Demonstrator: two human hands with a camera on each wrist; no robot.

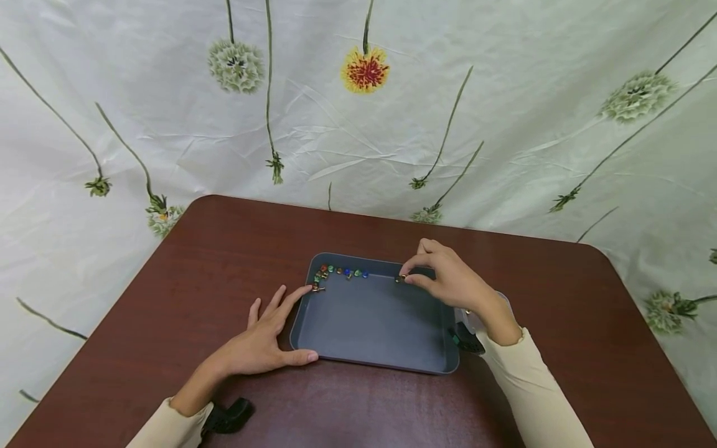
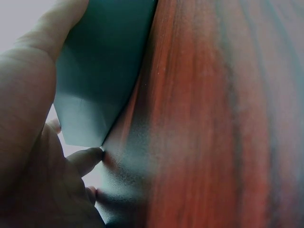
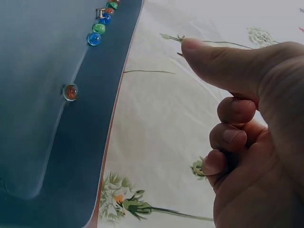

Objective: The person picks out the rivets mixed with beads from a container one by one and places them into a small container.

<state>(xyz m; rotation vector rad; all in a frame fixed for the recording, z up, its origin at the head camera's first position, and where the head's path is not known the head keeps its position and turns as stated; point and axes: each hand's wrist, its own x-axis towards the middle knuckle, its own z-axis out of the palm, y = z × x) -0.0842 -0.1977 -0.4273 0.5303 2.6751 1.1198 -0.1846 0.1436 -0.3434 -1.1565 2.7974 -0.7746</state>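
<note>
A grey tray (image 1: 375, 323) lies on the table. Against its left and back walls runs a curved line of coloured glass marbles (image 1: 347, 272), with small gold-coloured pieces beside some of them. My left hand (image 1: 263, 342) rests at the tray's left side with fingers spread, index fingertip over the left rim and thumb at the front edge. Near the back right of the tray, my right hand (image 1: 448, 274) pinches a small gold-coloured piece (image 1: 403, 275) between thumb and index finger; its exact kind is too small to tell. A lone orange-centred marble (image 3: 70, 92) lies by the back wall.
A clear container (image 1: 473, 318) stands right of the tray, partly hidden by my right forearm, with something gold-coloured in it. The reddish-brown table (image 1: 235, 249) reaches a floral cloth (image 1: 313, 112) behind. Black wrist cameras sit at both cuffs.
</note>
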